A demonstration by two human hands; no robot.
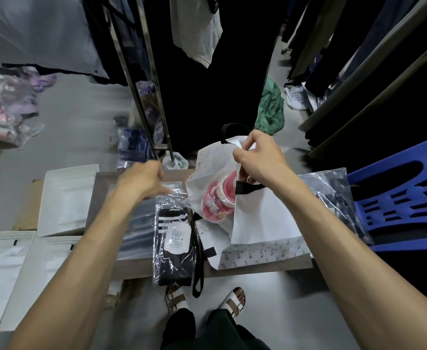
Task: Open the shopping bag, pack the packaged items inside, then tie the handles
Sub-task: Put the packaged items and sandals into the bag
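The thin white bag (263,218) is pinched open by the right hand (258,155); the blurred left hand (144,179), loosely curled and holding nothing, is above crinkled clear packets (174,246) on the table (136,267).

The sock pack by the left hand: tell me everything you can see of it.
The sock pack is a clear, crinkly plastic sleeve holding dark socks with white stripes and a white label on the front. It lies flat on the table, its near end overhanging the edge. The left hand hovers at its far end, blurred; contact is unclear. A black strap lies along its right side.
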